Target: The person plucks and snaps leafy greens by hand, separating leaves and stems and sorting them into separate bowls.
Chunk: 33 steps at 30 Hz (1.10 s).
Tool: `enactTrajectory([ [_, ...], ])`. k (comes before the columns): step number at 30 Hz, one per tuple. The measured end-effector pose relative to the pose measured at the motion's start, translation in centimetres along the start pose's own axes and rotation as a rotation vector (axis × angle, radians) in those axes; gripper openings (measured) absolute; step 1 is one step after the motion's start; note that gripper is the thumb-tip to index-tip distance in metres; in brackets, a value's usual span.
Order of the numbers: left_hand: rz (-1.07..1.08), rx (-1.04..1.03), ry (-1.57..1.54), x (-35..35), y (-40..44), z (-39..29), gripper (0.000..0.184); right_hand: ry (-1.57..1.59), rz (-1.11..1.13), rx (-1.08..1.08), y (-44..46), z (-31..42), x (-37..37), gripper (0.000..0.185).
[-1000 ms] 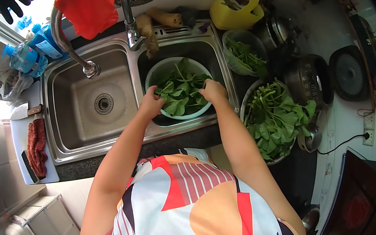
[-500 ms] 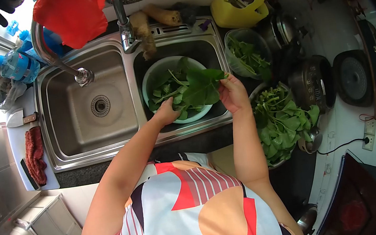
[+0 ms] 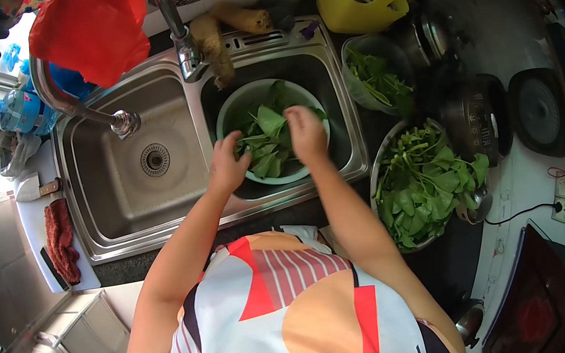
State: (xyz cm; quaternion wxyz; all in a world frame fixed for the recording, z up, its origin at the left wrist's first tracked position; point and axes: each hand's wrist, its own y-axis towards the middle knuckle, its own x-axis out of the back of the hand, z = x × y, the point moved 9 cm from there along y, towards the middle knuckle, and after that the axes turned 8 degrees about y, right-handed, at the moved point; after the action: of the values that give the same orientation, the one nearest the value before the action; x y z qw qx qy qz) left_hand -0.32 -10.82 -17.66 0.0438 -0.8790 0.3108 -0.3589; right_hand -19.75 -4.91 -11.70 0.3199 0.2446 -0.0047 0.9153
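Observation:
A pale bowl (image 3: 221, 124) of loose green leaves (image 3: 266, 151) sits in the right sink basin. At the bowl's left rim my left hand (image 3: 227, 165) has its fingers apart, with the fingertips by the leaves. My right hand (image 3: 309, 137) hovers over the bowl's right side, slightly blurred. Its fingers are drawn together beside a broad upright leaf (image 3: 271, 120); whether they grip it is hidden. To the right stands a large bowl (image 3: 373, 177) heaped with leafy stems (image 3: 429, 188).
A clear container (image 3: 357, 90) of greens stands behind the heaped bowl, near a yellow basket (image 3: 364, 13). The left basin (image 3: 130, 169) lies under a curved faucet (image 3: 123, 123). A cleaver (image 3: 38, 187) and a red-brown cloth (image 3: 60, 240) rest at the left. A rice cooker (image 3: 480, 120) is at the right.
My right hand has moved left from beyond the bowl's rim to over it. The large leaf it held out is no longer stretched to the right. My left hand has drawn back and its fingers have spread.

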Motion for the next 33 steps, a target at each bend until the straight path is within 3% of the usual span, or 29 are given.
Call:
enactTrajectory([
  [2,-0.165,-0.067,-0.153,2.1,0.0,-2.5,0.074,0.445,0.039,-0.164,1.1,2.4,2.8,0.017],
  [3,-0.123,-0.154,-0.239,2.5,-0.4,-5.0,0.076,0.629,0.121,-0.236,1.3,3.8,3.6,0.019],
  [5,-0.032,-0.331,-0.414,4.1,-1.8,-11.4,0.082,0.707,0.272,-0.333,0.8,5.8,4.7,0.019],
  [6,0.078,-0.327,-0.540,4.1,-2.4,-13.4,0.068,0.749,0.367,-0.373,0.3,6.3,4.7,0.020],
  [8,0.437,-0.047,-0.959,1.1,-3.3,-13.9,0.042,0.865,0.344,-0.453,-0.7,7.1,5.2,0.028],
  [9,0.363,-0.019,-0.969,1.8,-3.8,-14.4,0.034,0.925,0.334,-0.495,-1.3,7.6,5.3,0.035],
  [12,0.166,0.005,-0.912,3.5,-4.9,-14.3,0.018,0.930,0.157,-0.262,-3.2,11.8,7.1,0.061],
  [14,0.082,-0.055,-0.782,3.2,-5.0,-13.0,0.016,0.303,0.200,-0.078,-4.3,14.2,7.4,0.065],
  [16,0.115,-0.016,-0.852,2.8,-5.5,-12.8,0.018,-0.094,0.236,0.045,-5.1,15.4,6.8,0.055],
  [17,0.148,0.042,-0.975,2.4,-5.8,-12.8,0.020,-0.115,0.116,0.101,-5.1,13.9,7.4,0.032],
  [20,0.353,0.228,-1.352,1.3,-6.7,-13.3,0.032,0.796,0.066,-0.411,-5.5,10.1,7.0,0.022],
  [24,0.575,0.326,-1.523,0.6,-7.9,-13.8,0.044,1.001,0.093,-0.491,-6.3,10.7,6.7,0.030],
  [29,0.696,0.256,-1.623,-0.5,-7.7,-14.2,0.049,1.120,0.080,-0.499,-6.0,10.9,6.5,0.031],
  [30,0.595,0.226,-1.533,0.0,-7.0,-13.5,0.048,1.126,0.085,-0.480,-5.7,10.6,6.4,0.031],
  [33,0.296,0.213,-1.168,1.2,-4.0,-8.8,0.041,0.613,-0.028,-0.182,-3.4,8.1,6.9,0.031],
])
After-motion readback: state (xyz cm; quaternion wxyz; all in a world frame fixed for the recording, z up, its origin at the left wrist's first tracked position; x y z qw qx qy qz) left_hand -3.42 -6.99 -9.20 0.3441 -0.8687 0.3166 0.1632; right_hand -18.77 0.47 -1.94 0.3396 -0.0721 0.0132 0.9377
